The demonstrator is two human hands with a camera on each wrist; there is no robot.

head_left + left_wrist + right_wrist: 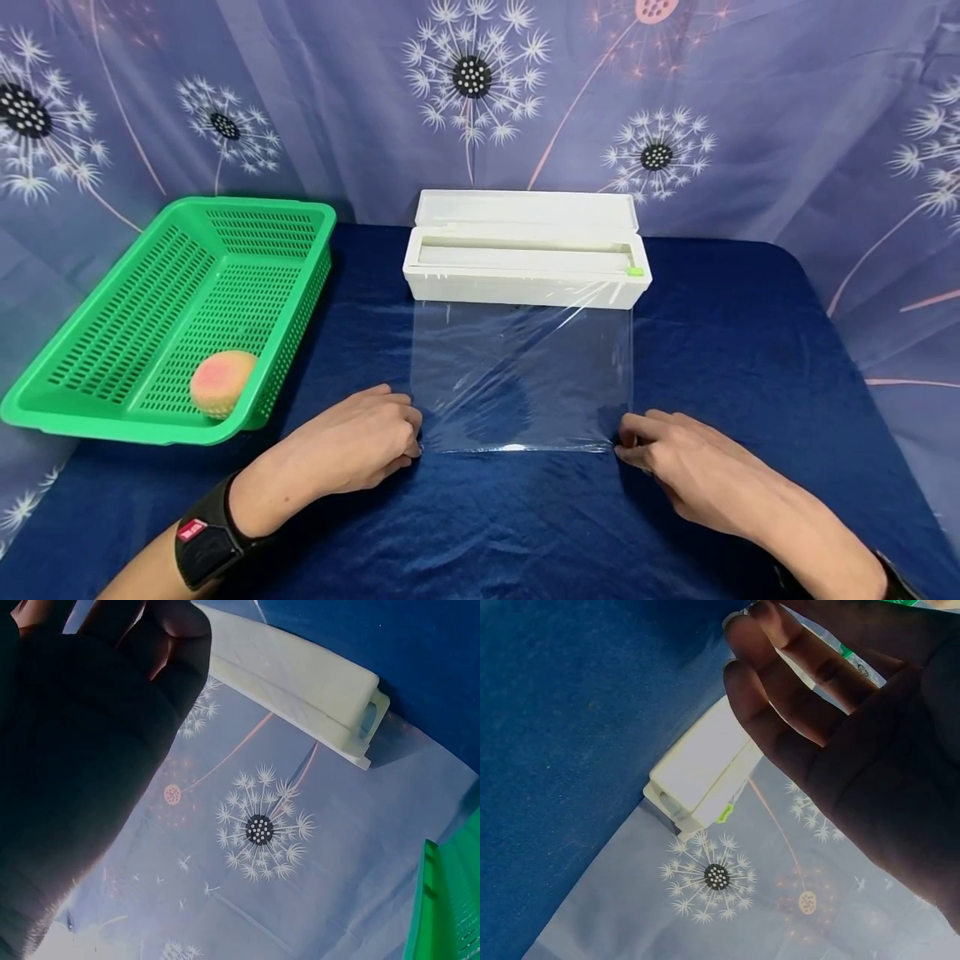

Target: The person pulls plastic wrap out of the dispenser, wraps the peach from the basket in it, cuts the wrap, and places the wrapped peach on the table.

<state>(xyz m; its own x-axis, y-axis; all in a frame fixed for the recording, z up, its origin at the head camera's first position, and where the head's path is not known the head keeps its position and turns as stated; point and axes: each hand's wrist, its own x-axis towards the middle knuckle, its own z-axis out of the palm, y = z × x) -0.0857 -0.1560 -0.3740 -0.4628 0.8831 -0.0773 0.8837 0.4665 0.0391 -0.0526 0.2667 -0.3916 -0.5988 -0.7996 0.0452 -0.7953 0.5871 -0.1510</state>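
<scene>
A sheet of clear plastic wrap [517,375] stretches toward me from a white wrap dispenser [525,287], whose lid stands raised at the back. My left hand [367,437] pinches the sheet's near left corner. At the near right corner, my right hand [690,467] pinches the film between thumb and fingers. The sheet looks taut, with diagonal creases running up to the dispenser's right side. A small green slider [635,272] sits at the right end of the dispenser's front edge. In the right wrist view, the dispenser [705,754] shows beyond the curled fingers.
On the left stands a green plastic basket [303,308] with slotted walls, holding a round pink and yellow peach-like thing [222,383]. Dark blue cloth [517,525] covers the table. A curtain with dandelion prints [337,108] hangs behind it.
</scene>
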